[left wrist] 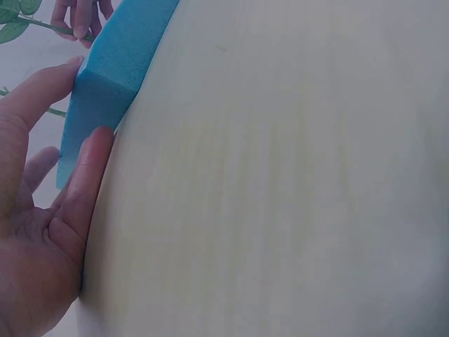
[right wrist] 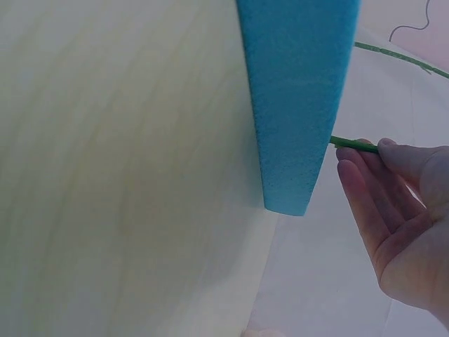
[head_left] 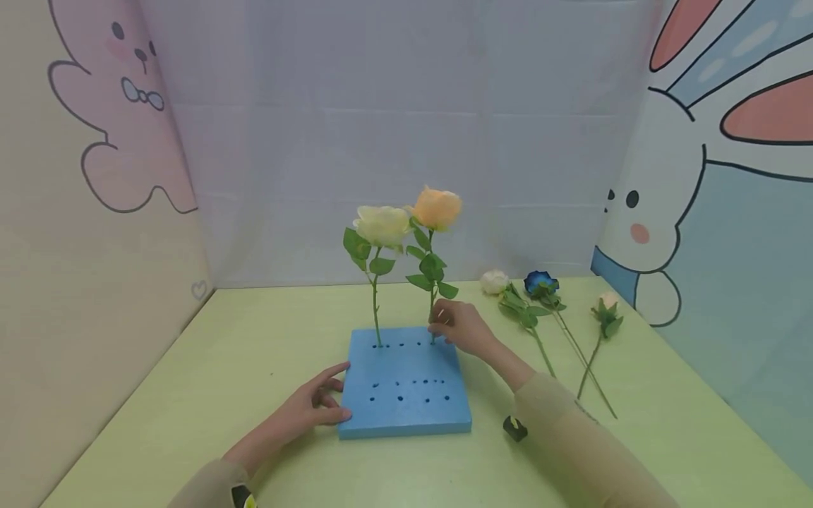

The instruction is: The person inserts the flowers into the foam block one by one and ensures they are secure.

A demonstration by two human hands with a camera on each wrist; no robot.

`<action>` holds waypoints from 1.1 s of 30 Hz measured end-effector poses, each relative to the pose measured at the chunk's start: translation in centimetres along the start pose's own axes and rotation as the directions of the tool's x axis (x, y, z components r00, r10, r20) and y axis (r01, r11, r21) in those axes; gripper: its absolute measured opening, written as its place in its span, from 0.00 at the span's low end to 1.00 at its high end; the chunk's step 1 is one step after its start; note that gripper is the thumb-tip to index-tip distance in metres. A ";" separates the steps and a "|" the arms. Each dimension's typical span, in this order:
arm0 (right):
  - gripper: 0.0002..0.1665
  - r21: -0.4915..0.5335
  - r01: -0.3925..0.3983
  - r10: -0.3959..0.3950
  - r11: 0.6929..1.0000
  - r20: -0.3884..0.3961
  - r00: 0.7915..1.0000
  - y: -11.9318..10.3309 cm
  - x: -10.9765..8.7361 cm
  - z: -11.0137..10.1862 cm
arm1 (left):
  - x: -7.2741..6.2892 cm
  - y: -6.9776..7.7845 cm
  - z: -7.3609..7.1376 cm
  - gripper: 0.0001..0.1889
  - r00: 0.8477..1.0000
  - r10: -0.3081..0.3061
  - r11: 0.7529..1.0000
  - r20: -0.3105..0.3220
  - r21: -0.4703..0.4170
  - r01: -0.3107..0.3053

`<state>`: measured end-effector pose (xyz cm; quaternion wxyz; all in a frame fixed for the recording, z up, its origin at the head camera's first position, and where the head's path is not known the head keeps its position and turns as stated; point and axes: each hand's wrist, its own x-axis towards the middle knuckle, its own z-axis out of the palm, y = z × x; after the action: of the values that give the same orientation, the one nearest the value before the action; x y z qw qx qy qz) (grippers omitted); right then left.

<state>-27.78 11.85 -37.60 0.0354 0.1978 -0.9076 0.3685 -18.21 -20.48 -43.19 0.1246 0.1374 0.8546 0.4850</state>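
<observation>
A blue foam block [head_left: 406,367] with several holes lies on the table. Upright in its back left stands a pale yellow rose [head_left: 382,226]. An orange rose [head_left: 437,209] stands at the back right, and my right hand [head_left: 465,326] pinches its green stem low down, just above the block. In the right wrist view, thumb and fingertips meet on that stem [right wrist: 354,144] where it enters the foam. My left hand [head_left: 311,402] rests against the block's left side, thumb and fingers spread along the edge; in the left wrist view its fingers touch the foam [left wrist: 105,84].
Right of the block lie a white rose [head_left: 495,281], a blue rose [head_left: 541,283] and a small peach rose [head_left: 607,302], their stems toward me. A pale curtain [head_left: 406,141] hangs behind the yellow-green table [head_left: 267,324]. Printed panels stand at both sides.
</observation>
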 end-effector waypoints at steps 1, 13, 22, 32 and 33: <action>0.04 0.004 -0.001 0.001 1.000 -0.001 1.000 0.0 0.0 0.0 | 0.0 0.0 0.0 0.45 1.000 0.001 1.000 0.000 -0.001 -0.001; 0.04 0.023 -0.016 0.016 1.000 0.000 1.000 0.0 0.0 0.1 | 0.1 -0.2 0.0 0.45 1.000 0.000 1.000 -0.013 -0.005 0.000; 0.03 0.018 -0.020 0.020 1.000 -0.016 1.000 0.0 -0.2 0.3 | 0.0 0.0 0.0 0.44 1.000 0.012 1.000 -0.002 -0.007 -0.012; 0.04 0.020 0.000 0.001 1.000 -0.044 0.999 0.4 -0.2 0.5 | 0.1 -0.2 0.1 0.45 1.000 0.012 1.000 -0.002 -0.020 -0.013; 0.04 0.020 0.000 0.001 1.000 -0.045 0.999 0.5 -0.2 0.5 | 0.1 -0.2 0.1 0.45 1.000 0.011 1.000 -0.001 -0.022 -0.011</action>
<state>-27.69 11.91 -38.31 0.0538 0.1897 -0.9029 0.3819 -18.31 -20.50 -43.44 0.1233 0.1403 0.8484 0.4953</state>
